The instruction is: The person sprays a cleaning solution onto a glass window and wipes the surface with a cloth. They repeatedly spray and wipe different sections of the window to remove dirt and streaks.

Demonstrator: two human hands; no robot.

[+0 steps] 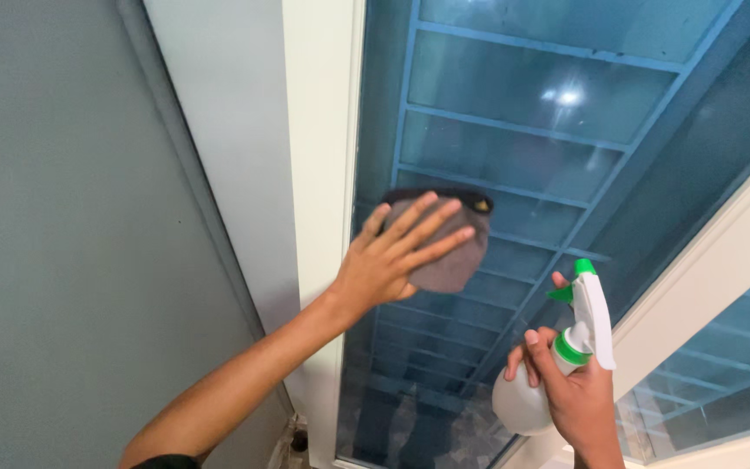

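My left hand [397, 252] lies flat, fingers spread, on a grey-brown cloth [453, 256] and presses it against the glass pane [514, 130] near the pane's left side. My right hand [579, 395] grips the neck of a white spray bottle [557, 365] with a green nozzle and collar. The bottle sits low and to the right of the cloth, its nozzle turned toward the glass. A finger rests by the green trigger.
A white window frame [319, 174] runs down the left of the pane and a white bar [705, 278] crosses diagonally at the right, with another pane [722, 373] beyond it. A grey wall [62, 234] fills the left. Blue metal bars show through the glass.
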